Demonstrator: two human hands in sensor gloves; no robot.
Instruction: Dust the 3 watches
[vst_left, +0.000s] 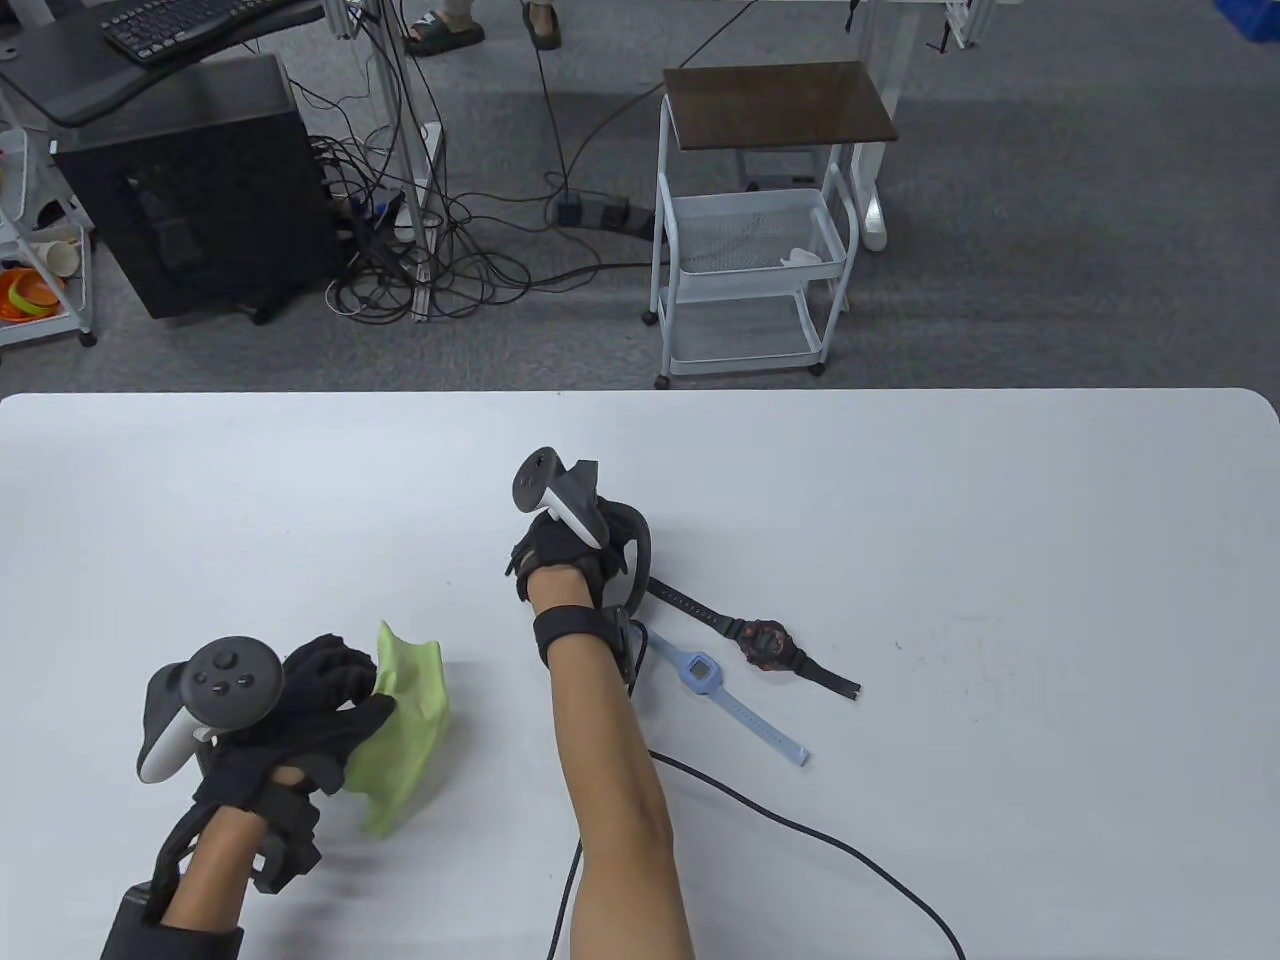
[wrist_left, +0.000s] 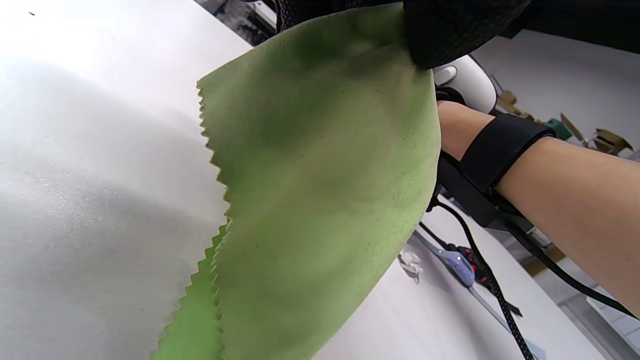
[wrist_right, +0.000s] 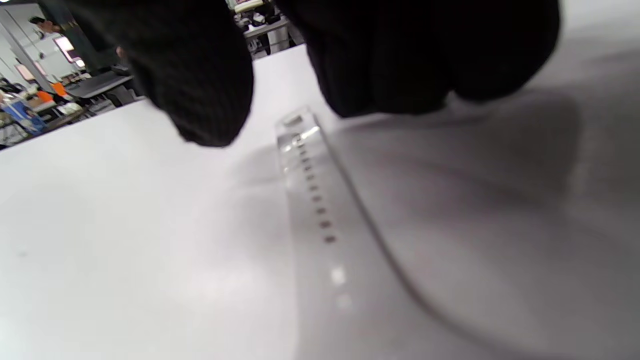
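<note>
My left hand (vst_left: 335, 695) pinches a light green dusting cloth (vst_left: 405, 725) near the table's front left; the cloth (wrist_left: 320, 190) hangs down and fills the left wrist view. My right hand (vst_left: 562, 560) hovers over mid-table with its fingers (wrist_right: 400, 65) curved down. A pale translucent watch strap (wrist_right: 312, 195) lies flat on the table, its end between thumb and fingers, with no grip showing. The hand hides that watch in the table view. Just right of my right wrist lie a black-and-red watch (vst_left: 766, 643) and a light blue watch (vst_left: 706, 675), side by side.
A black cable (vst_left: 800, 830) runs across the white table (vst_left: 1000, 520) from my right forearm to the front edge. Beyond the far edge stand a white wire cart (vst_left: 750, 250) and a black computer case (vst_left: 190, 190).
</note>
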